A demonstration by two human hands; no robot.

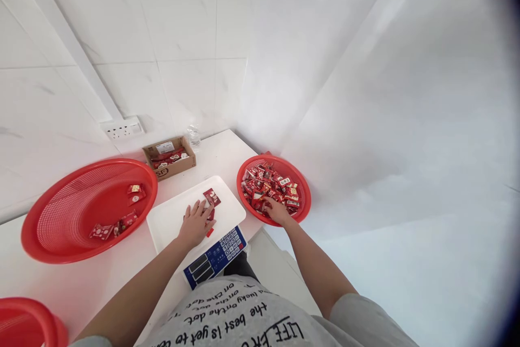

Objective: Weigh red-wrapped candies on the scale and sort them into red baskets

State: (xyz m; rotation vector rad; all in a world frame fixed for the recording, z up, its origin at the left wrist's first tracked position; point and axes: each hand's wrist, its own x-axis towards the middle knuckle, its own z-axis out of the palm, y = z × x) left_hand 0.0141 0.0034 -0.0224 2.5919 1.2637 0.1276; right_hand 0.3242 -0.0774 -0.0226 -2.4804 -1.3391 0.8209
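My left hand lies palm down with its fingers spread over the white tray of a weighing scale. Beneath and beside its fingers are small red snack packets; one packet shows fully just past the fingertips. On the right, my right hand reaches over the near rim of a red plastic basket heaped with small red packets. Its fingers are curled together among the packets, and what they hold is hidden. The scale's blue keypad panel faces me.
A larger red basket with a few packets stands left of the scale. Behind the tray are a cardboard box of red packets and a clear plastic bottle. Another red basket shows at lower left. Walls border the table.
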